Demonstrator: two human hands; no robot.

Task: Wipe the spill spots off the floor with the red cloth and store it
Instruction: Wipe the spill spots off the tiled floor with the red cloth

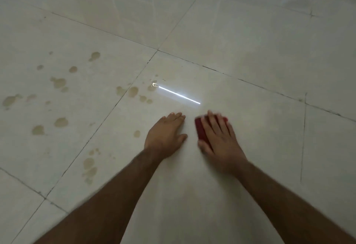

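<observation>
My right grip point(217, 137) presses flat on the red cloth point(200, 132); the spill spots point(133, 91) lie leftward, past my open left grip point(165, 133).

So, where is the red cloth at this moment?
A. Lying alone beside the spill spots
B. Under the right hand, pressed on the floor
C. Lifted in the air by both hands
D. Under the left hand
B: the red cloth shows from under the flat right hand on the floor, while the left hand rests bare on the tile.
</observation>
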